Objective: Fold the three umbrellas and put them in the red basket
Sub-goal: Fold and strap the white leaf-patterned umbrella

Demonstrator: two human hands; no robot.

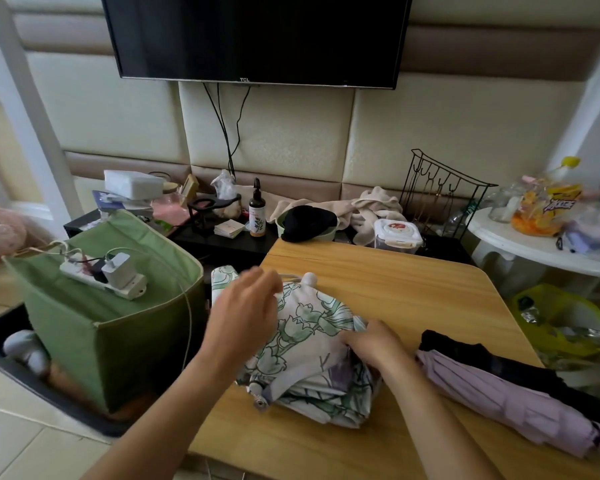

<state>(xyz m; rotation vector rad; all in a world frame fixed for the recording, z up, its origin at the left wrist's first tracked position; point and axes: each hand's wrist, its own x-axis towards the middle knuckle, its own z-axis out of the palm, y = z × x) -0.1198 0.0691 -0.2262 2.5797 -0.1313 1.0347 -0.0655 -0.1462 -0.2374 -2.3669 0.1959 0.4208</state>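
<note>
Head view: floral umbrella (pixel 312 344) lies half-bundled on the wooden table (pixel 413 289), right hand (pixel 371 344) pinching its cloth, left hand (pixel 243 313) hovering loose-fingered, probably holding nothing. Purple umbrella (pixel 499 393) and black umbrella (pixel 506 365) wait alongside. No red basket visible, nothing stowed yet.

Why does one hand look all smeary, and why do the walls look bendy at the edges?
In the head view, the left hand is blurred, probably from moving, while the right hand gripping the floral umbrella looks sharper; the wide-angle lens curves the wall panels and pillar near the frame edges; the far right side looks washed out by bright light.
</note>
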